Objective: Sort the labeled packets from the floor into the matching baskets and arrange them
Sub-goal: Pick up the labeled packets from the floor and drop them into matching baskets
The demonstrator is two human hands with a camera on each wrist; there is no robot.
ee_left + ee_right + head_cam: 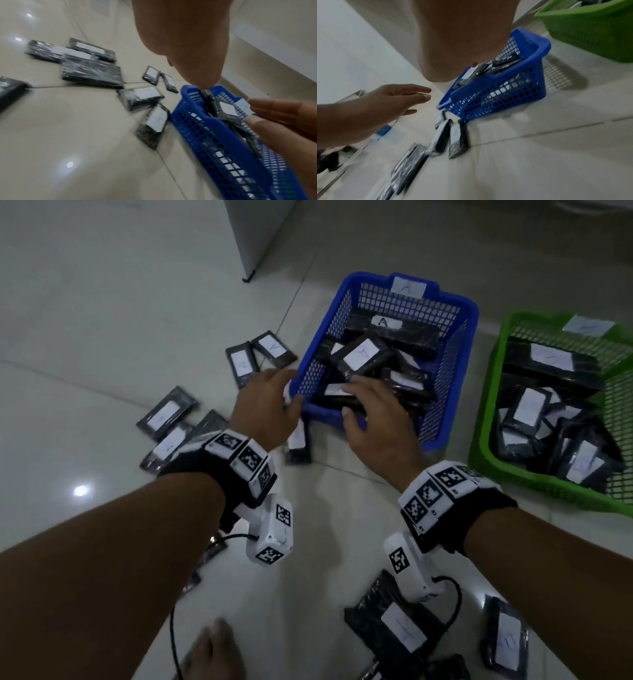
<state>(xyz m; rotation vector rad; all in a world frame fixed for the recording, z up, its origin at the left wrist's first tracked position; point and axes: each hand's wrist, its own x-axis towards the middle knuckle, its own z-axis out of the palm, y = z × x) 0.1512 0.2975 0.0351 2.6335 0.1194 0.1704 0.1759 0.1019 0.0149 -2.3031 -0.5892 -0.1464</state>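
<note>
Both hands hover at the blue basket (pixel 442 419): left hand (pixel 265 402) outside its near corner, fingers extended and empty; right hand (pixel 376 419) over the packets (pixel 364 356) inside, fingers spread, gripping nothing visible. Sorting appears partly done. The blue basket and green basket (pixel 486 436) each hold a loose, unarranged pile. Floor packets (pixel 168 412) remain at left and near the feet. Legible writing: "A" on the blue basket's tag (pixel 409 287) and on several packets; other labels are too blurred to read.

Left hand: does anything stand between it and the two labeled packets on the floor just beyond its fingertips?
Nothing visible does. The left hand hovers open beside the blue basket, and only bare floor separates it from the two packets.
</note>
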